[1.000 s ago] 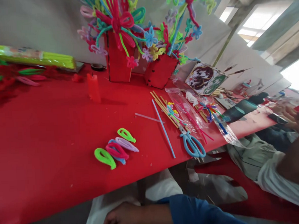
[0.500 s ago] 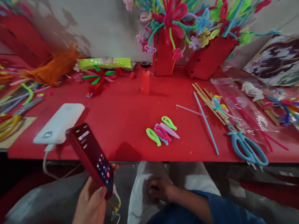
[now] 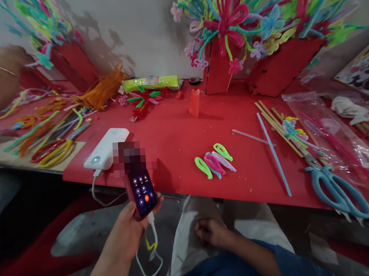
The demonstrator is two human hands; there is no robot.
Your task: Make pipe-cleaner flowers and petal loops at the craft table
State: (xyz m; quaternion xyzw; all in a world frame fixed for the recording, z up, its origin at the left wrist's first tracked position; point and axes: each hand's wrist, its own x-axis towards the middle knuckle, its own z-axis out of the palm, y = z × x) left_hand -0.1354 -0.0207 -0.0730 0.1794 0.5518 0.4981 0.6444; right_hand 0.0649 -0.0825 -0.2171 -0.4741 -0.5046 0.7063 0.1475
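Note:
My left hand (image 3: 131, 223) is wrapped round a smartphone (image 3: 145, 193) in a red case, held tilted in front of the table edge. Round call buttons glow on its screen, and its upper part is blurred out. From the phone's bottom hangs a white charging cable (image 3: 154, 230). My right hand (image 3: 212, 232) rests on my lap, fingers curled closed, nothing visible in them. Behind the phone, a white power bank (image 3: 106, 148) lies on the red tabletop (image 3: 172, 142). Small bent pipe-cleaner loops (image 3: 214, 164) in green, pink, lilac and blue lie nearest my right hand.
Blue-handled scissors (image 3: 338, 189), wooden sticks (image 3: 278, 129) and a blue pipe cleaner (image 3: 274, 154) lie on the right. Red boxes (image 3: 220, 66) with pipe-cleaner flowers stand behind. At upper left, another person's hand (image 3: 6, 69) is above scissors (image 3: 57, 151) and pipe cleaners.
The view has swung left, so the table things sit further right. The phone is turned more toward me. Another person's hand has come in at upper left.

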